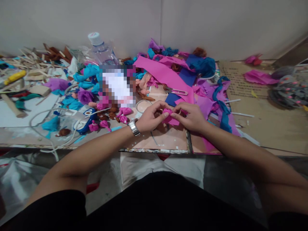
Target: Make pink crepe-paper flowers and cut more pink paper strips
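Note:
Between my two hands is a piece of pink crepe paper (171, 119), partly bunched at the top with a flatter part hanging below. My left hand (152, 118), with a metal watch (133, 127) at the wrist, pinches its left side. My right hand (190, 117) grips the other side with thumb and fingertips. Behind the hands lie a small pair of snips (175, 91) and a long pink paper strip (166, 75). A roll of clear tape (143, 106) rests just beyond my left hand. Fingers cover part of the held paper.
Crumpled pink paper pieces (124, 115) and a blue power strip (85, 120) with a white cable lie left. Behind them stands a clear bottle (102, 51). Wooden sticks (31, 67) heap at far left. Cardboard (260, 118) covers the right side. The table edge (154, 150) is close.

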Tool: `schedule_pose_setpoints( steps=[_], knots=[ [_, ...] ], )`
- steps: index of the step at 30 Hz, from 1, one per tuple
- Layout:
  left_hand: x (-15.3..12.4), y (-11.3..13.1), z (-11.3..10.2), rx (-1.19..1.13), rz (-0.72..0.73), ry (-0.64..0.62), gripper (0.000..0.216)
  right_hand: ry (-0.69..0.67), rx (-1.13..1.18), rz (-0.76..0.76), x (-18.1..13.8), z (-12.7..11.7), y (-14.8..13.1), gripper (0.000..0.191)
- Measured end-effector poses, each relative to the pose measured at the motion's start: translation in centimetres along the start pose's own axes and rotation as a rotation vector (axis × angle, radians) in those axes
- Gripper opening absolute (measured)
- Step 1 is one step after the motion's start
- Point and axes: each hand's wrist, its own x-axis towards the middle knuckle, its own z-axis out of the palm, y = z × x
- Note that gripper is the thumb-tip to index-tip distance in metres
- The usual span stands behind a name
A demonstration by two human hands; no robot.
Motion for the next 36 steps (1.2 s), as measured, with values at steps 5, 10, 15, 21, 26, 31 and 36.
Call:
schedule_pose_setpoints(
  steps=[5,10,15,21,26,31,36],
  knots=[
    [-0.1,0.3,-0.1,0.049,0.034,-0.056,0.035,0.008,0.03,0.026,0.1,0.0,0.1,0.025],
    [0.0,0.6,-0.1,0.126,0.091,-0.09,0.037,0.01,0.046,0.081,0.0,0.1,0.1,0.026],
    [0.0,1.0,-0.1,0.185,0.174,-0.103,0.035,0.014,0.082,0.127,0.0,0.1,-0.1,0.031],
    [0.0,1.0,0.0,0.223,0.194,-0.103,0.033,0.002,0.07,0.133,-0.1,0.1,-0.1,0.028],
    [0.0,0.7,0.0,0.128,0.111,-0.11,0.033,0.0,0.076,0.117,-0.2,0.1,-0.1,0.024],
    [0.2,0.4,0.0,-0.029,0.022,-0.006,0.034,0.002,0.148,0.149,-0.3,0.2,-0.2,0.029],
    [0.5,0.0,0.1,-0.227,-0.121,0.095,0.039,-0.023,0.19,0.162,-0.2,0.5,-0.2,0.024]
  ],
)
